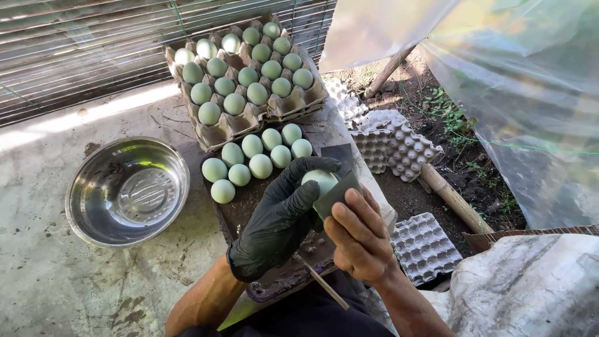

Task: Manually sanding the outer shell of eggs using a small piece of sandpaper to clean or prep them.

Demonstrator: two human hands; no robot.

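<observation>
My left hand (pixel 281 215), in a black glove, is closed around a pale green egg (pixel 320 179) above a dark muddy tray (pixel 249 206). My bare right hand (pixel 360 237) presses a small dark grey sheet (pixel 335 195) against that egg. Several more pale green eggs (pixel 259 159) lie loose on the far part of the tray. Behind them stands a cardboard egg carton (pixel 218 132) filled with several green eggs. A thin stick (pixel 321 282) lies on the tray's near end under my hands.
A shiny metal bowl (pixel 128 190) sits on the concrete slab (pixel 56 274) at the left. Grey egg cartons without eggs (pixel 399 146) (pixel 424 246) lie on the soil at the right, beside a wooden pole (pixel 452 200). Clear plastic sheeting (pixel 530 106) hangs at right.
</observation>
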